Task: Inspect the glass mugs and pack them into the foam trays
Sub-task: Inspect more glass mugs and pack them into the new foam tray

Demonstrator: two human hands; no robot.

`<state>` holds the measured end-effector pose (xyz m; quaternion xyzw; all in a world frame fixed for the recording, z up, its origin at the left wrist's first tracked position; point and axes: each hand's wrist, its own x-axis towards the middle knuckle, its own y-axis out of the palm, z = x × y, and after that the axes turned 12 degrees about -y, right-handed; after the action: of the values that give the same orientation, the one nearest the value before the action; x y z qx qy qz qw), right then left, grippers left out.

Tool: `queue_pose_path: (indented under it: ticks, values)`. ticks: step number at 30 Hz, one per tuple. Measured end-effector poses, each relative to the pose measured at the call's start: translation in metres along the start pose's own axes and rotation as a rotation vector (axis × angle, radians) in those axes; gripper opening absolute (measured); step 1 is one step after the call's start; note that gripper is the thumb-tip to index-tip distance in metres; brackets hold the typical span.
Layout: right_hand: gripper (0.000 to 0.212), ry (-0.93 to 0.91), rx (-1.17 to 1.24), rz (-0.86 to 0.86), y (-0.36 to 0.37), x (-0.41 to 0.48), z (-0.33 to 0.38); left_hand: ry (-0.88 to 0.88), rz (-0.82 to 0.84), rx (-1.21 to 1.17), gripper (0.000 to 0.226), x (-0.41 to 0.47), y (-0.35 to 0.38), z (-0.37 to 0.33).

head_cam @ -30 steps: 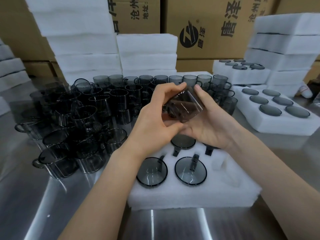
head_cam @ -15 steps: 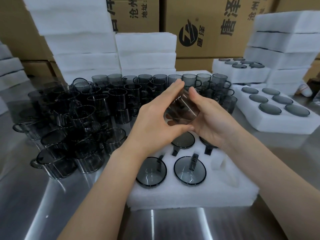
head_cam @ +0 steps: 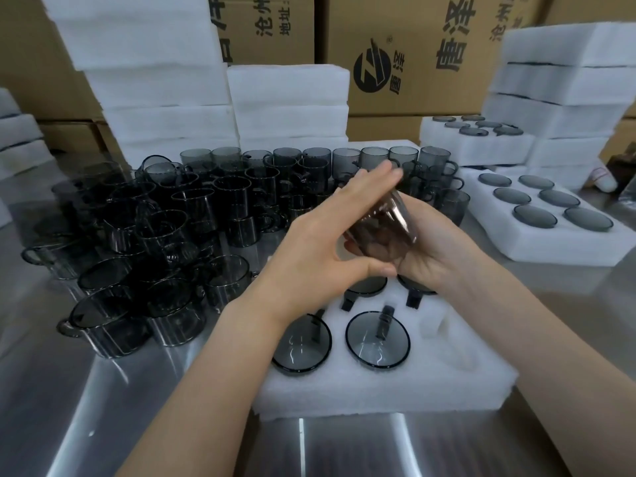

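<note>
I hold one smoky grey glass mug [head_cam: 385, 228] in the air above a white foam tray [head_cam: 395, 383]. My right hand [head_cam: 433, 249] cups the mug from below, its fingers curled round it. My left hand [head_cam: 323, 242] lies against the mug's left side with straight fingers, thumb under it. The mug is tilted and blurred. The tray holds several mugs set upside down in its pockets, two of them plain at the front [head_cam: 302, 346] [head_cam: 378, 340]. One pocket [head_cam: 434, 324] at the tray's right stands empty. A crowd of loose grey mugs [head_cam: 165, 235] fills the table to the left.
A filled foam tray [head_cam: 550, 249] lies at the right on the steel table [head_cam: 103, 407], another filled tray [head_cam: 447, 146] behind it. Stacks of white foam [head_cam: 151, 80] and cardboard boxes [head_cam: 406, 46] line the back.
The mug has turned in my hands and tilted further to the right. My left fingers have straightened and slid up along it; my right hand has dropped under it.
</note>
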<state>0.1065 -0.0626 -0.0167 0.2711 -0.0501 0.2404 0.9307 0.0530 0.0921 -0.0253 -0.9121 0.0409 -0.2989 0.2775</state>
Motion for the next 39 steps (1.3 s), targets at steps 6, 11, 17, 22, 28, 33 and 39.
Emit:
queue_pose_path:
  ticks: [6,11,17,22,28,33,39]
  values:
    - [0.052,-0.126,-0.112,0.104,0.005,-0.009,0.005,-0.17,-0.169,-0.147,0.084,0.0,-0.003,0.006]
    - [0.03,-0.212,-0.289,0.032,0.008,-0.014,0.01,-0.244,-0.176,-0.168,0.062,0.001,-0.003,0.01]
    - [0.015,-0.263,-0.665,-0.126,0.005,-0.027,0.024,-0.309,-0.271,-0.225,0.035,0.001,-0.003,0.014]
    - [0.02,-0.325,-1.148,-0.154,0.005,-0.073,0.036,-0.414,-0.292,-0.207,0.026,0.003,-0.004,0.016]
    - [0.035,-0.318,-1.446,-0.179,0.011,-0.124,0.035,-0.456,-0.251,-0.165,0.02,0.005,-0.006,0.015]
    - [0.035,-0.254,-1.59,-0.158,0.018,-0.134,0.029,-0.459,-0.25,-0.157,0.021,0.004,-0.007,0.014]
    - [0.052,-0.176,-2.032,-0.098,0.025,-0.139,0.008,-0.467,-0.238,-0.14,0.021,0.004,-0.006,0.015]
